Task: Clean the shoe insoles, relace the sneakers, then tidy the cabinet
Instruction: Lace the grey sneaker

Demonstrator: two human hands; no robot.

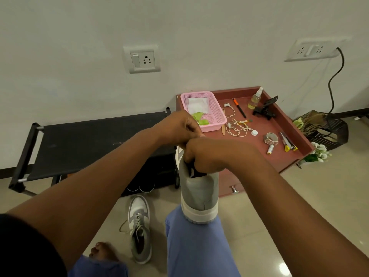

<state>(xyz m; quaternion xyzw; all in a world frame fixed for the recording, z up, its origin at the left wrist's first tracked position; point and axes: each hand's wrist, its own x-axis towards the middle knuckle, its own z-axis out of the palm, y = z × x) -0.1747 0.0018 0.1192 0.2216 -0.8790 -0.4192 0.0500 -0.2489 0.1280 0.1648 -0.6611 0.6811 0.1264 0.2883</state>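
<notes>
A grey and white sneaker point(198, 193) stands heel-down on my right knee, toe pointing away. My right hand point(207, 156) is curled over its opening, fingers gripping the dark tongue area. My left hand point(182, 127) is curled just above and behind it, pinching something at the shoe's front that the hands hide. The second sneaker point(139, 228), laced with loose lace ends, lies on the floor beside my left foot. On the red-brown cabinet top point(265, 124) sit a pink basket point(214, 110) with white and green cloths and a spray bottle point(254, 98).
The cabinet top also bears earphones point(237, 126), a pen point(239, 107), a black phone holder point(265, 109), a tape roll point(271, 138), a battery and small tools. A black shoe rack point(89, 144) stands left, shoes under it. A dark basket point(327, 132) and flowers sit right.
</notes>
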